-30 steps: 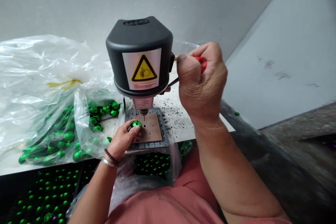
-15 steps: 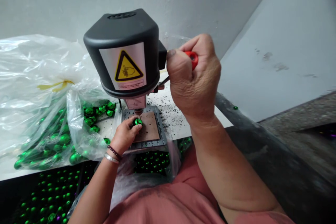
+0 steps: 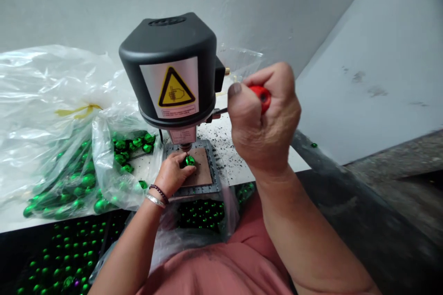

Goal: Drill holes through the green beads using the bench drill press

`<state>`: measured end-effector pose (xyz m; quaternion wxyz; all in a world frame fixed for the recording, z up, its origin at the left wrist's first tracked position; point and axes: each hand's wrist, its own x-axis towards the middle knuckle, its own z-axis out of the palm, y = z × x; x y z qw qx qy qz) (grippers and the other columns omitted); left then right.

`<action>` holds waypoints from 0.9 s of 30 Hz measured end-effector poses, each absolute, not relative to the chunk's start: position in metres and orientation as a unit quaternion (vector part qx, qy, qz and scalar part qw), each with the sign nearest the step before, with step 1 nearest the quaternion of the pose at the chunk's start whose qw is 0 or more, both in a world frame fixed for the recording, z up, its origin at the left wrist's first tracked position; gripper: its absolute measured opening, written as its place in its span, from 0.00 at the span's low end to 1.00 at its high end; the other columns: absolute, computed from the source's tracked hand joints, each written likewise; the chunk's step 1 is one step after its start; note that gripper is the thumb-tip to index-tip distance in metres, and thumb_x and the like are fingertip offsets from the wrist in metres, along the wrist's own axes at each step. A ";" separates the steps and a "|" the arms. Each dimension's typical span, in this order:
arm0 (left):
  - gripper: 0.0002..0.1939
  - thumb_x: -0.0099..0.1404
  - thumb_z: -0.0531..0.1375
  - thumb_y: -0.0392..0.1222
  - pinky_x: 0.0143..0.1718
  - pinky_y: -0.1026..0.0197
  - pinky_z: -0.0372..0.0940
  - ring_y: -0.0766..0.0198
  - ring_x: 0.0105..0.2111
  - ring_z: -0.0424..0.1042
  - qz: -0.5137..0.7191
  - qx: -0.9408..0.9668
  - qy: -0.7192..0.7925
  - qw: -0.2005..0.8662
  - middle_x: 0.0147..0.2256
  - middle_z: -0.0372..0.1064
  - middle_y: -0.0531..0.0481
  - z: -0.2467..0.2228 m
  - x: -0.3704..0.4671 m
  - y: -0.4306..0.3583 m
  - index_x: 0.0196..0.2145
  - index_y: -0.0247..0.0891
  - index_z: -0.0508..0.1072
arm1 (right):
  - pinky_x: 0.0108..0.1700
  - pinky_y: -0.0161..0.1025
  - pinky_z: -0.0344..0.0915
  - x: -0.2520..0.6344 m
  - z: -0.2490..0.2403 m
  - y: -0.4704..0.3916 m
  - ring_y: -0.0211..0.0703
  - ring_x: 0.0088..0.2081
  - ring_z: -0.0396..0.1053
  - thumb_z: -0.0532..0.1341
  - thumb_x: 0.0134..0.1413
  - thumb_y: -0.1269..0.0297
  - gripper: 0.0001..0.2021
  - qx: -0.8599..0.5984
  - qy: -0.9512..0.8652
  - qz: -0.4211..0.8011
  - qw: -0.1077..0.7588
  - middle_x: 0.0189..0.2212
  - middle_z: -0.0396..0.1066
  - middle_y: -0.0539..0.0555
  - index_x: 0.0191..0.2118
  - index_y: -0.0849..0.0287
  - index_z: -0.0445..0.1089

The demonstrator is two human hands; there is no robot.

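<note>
A black drill press (image 3: pixel 169 69) with a hand-warning sticker stands in front of me. My left hand (image 3: pixel 173 173) pinches a shiny green ball (image 3: pixel 190 161) on a brown board (image 3: pixel 202 170) over the machine's grey base (image 3: pixel 217 184). The chuck (image 3: pixel 186 146) sits right above the ball; whether the bit touches it I cannot tell. My right hand (image 3: pixel 268 117) is wrapped round the red knob (image 3: pixel 263 97) of the feed lever, to the right of the machine head.
At left, a clear plastic bag (image 3: pixel 79 156) spills green balls (image 3: pixel 129 145) onto the white table (image 3: pixel 238 161). Dark shavings lie right of the base. Many balls fill dark trays (image 3: pixel 65 253) below the table edge. One ball (image 3: pixel 314 145) lies farther right.
My right hand has brought the lever's red knob down. My left hand still holds the green ball under the chuck. The whole view has shifted slightly.
</note>
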<state>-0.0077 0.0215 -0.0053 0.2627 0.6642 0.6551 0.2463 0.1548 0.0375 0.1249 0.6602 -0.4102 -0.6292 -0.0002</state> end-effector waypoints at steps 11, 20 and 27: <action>0.15 0.55 0.61 0.41 0.47 0.58 0.61 0.59 0.42 0.68 0.242 0.676 0.641 0.271 0.41 0.69 0.45 -0.009 -0.008 0.021 0.41 0.37 0.75 | 0.25 0.33 0.57 0.165 0.077 0.012 0.31 0.23 0.57 0.57 0.48 0.70 0.05 -0.404 -0.663 -0.119 0.619 0.20 0.59 0.45 0.29 0.55 0.58; 0.14 0.54 0.61 0.41 0.49 0.57 0.61 0.58 0.43 0.68 0.239 0.683 0.638 0.263 0.40 0.71 0.45 -0.010 -0.009 0.021 0.40 0.36 0.75 | 0.27 0.32 0.59 0.160 0.059 0.010 0.30 0.24 0.60 0.55 0.47 0.72 0.07 -0.387 -0.650 -0.096 0.647 0.23 0.61 0.45 0.34 0.55 0.58; 0.19 0.54 0.61 0.42 0.50 0.57 0.60 0.57 0.46 0.68 0.251 0.668 0.642 0.281 0.45 0.70 0.43 -0.014 -0.010 0.020 0.44 0.36 0.73 | 0.26 0.33 0.58 0.156 0.047 0.013 0.31 0.23 0.59 0.54 0.46 0.74 0.08 -0.353 -0.637 -0.043 0.684 0.22 0.60 0.45 0.34 0.57 0.58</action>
